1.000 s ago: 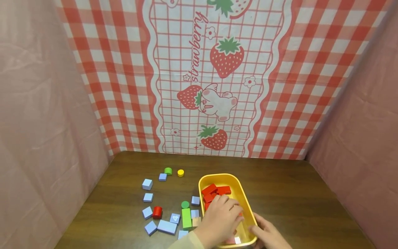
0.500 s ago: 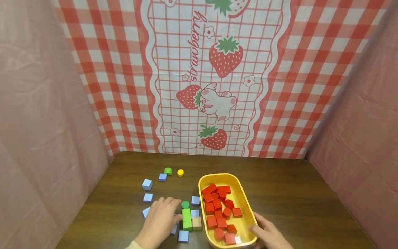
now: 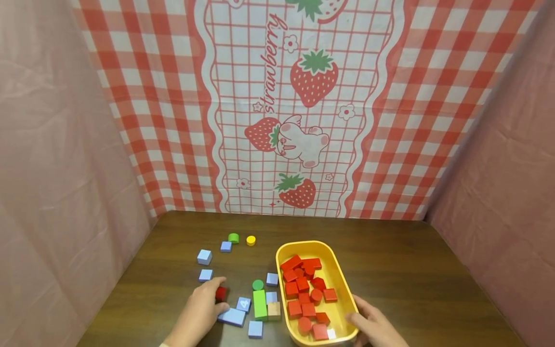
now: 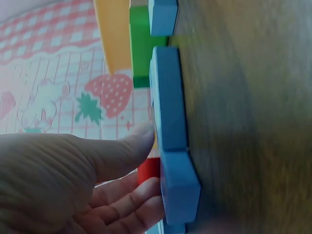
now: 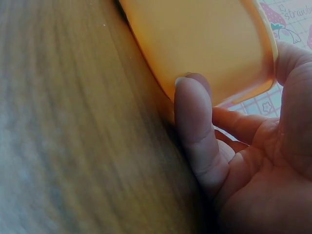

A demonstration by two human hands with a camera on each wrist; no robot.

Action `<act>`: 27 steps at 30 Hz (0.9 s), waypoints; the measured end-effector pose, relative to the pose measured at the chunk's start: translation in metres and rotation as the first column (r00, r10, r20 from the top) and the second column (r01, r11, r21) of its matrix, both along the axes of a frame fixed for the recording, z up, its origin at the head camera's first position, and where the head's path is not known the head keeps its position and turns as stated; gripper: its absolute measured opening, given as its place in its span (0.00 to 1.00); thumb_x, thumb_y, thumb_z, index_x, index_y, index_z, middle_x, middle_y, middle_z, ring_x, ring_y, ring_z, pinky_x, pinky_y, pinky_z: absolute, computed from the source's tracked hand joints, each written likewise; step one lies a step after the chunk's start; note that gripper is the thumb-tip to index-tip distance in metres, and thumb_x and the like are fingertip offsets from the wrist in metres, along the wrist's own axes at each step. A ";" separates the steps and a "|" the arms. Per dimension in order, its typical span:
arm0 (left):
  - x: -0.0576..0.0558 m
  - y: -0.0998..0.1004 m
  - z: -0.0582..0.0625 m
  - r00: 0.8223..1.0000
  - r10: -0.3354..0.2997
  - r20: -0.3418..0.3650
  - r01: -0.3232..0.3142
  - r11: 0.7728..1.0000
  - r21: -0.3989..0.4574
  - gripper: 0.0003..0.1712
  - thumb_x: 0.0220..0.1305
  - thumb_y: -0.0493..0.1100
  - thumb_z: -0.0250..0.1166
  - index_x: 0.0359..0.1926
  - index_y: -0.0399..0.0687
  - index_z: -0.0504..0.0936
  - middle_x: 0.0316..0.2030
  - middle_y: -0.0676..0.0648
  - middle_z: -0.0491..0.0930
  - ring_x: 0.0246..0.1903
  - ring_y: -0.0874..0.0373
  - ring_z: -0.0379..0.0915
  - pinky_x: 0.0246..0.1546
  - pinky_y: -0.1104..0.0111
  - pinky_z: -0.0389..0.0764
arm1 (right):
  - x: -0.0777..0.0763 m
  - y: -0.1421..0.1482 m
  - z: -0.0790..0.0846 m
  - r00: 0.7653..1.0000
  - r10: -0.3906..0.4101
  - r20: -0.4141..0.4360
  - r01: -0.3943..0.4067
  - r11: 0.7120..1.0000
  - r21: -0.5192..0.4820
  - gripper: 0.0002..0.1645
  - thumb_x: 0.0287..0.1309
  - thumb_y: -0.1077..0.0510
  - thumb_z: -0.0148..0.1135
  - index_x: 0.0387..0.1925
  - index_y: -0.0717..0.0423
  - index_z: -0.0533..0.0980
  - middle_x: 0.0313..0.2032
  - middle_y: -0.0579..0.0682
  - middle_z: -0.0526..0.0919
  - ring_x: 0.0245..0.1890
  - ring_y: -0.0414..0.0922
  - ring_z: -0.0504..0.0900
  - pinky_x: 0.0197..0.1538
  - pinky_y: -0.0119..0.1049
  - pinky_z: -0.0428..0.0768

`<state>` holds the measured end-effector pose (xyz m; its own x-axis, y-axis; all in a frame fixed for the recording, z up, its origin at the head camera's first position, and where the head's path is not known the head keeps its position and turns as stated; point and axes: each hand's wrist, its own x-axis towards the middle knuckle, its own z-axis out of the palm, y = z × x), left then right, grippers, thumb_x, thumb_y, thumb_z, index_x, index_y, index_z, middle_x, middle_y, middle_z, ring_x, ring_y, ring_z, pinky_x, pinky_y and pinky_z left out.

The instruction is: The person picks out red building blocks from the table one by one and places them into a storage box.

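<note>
While your left hand [image 3: 197,313] is closing thumb and fingers around the red cylinder [image 3: 221,293] on the table's near left, pinching it just beside the long blue block [image 3: 232,316], your right hand [image 3: 376,328] is steadying the yellow tray [image 3: 336,270] by its near right corner, thumb curled against the wall. A second ago that left hand was inside the tray among the red blocks [image 3: 303,294]; half a second ago it was crossing over the blue pieces; now it is sitting on the last red piece outside the tray, so I judge you are collecting reds into the tray and nearing the end of that. The wrist view is showing your thumb [image 4: 124,146] above and fingers [image 4: 141,195] below the red piece, hard against a blue square [image 4: 179,187]. The green bar [image 3: 259,304], green disc [image 3: 257,285] and small blue squares are standing between your grip and the tray, so lifting clear looks safer than sliding. Open wood is lying far and right of the tray; the pink curtain [image 3: 60,168] is crowding the left edge.
</note>
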<state>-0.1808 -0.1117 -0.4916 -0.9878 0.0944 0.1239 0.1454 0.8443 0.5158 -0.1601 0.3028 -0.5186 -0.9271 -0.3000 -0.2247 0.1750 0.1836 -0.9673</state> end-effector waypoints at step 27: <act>0.007 0.017 0.009 0.922 -0.053 -0.382 0.058 0.998 -0.001 0.24 0.46 0.34 0.77 0.48 0.46 0.84 0.41 0.48 0.83 0.40 0.53 0.74 0.41 0.55 0.79 | -0.001 0.001 0.001 1.000 0.002 0.011 -0.002 0.999 0.038 0.43 0.67 0.57 0.55 0.72 0.74 0.47 0.35 0.60 0.83 0.19 0.53 0.80 0.21 0.36 0.82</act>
<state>-0.1738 -0.0943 -0.4828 -0.8585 0.1445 0.4920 0.3796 0.8242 0.4203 -0.1611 0.3035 -0.5178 -0.9240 -0.2929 -0.2458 0.1849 0.2205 -0.9577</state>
